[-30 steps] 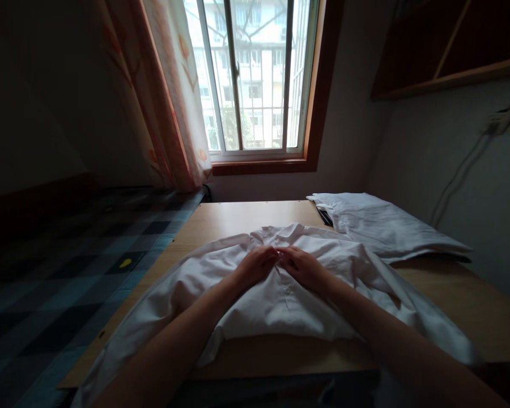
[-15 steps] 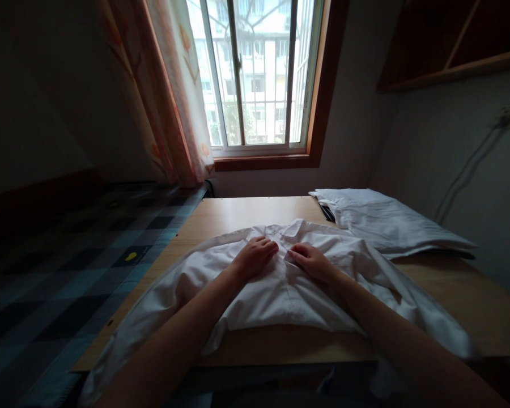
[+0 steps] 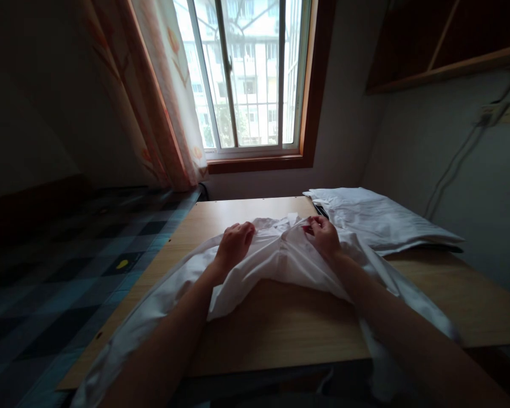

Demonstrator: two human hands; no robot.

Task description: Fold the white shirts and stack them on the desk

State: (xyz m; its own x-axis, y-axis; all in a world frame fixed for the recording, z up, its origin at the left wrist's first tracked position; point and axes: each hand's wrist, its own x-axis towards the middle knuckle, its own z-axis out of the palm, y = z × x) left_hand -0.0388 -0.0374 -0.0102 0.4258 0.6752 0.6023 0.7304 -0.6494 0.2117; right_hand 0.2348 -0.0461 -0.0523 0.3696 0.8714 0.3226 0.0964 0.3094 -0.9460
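Both hands grip a white shirt (image 3: 276,260) near its collar, the left hand (image 3: 234,242) and right hand (image 3: 324,235) bunching the cloth above the wooden worktop (image 3: 280,323). Its sleeves trail off the near edge. A folded white garment (image 3: 378,221) lies just beyond, right; a checked bed (image 3: 68,266) sits left, a curtained window (image 3: 246,79) ahead.

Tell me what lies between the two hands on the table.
In the head view, only bunched white shirt fabric near the collar lies between the left hand and the right hand; both grip it.
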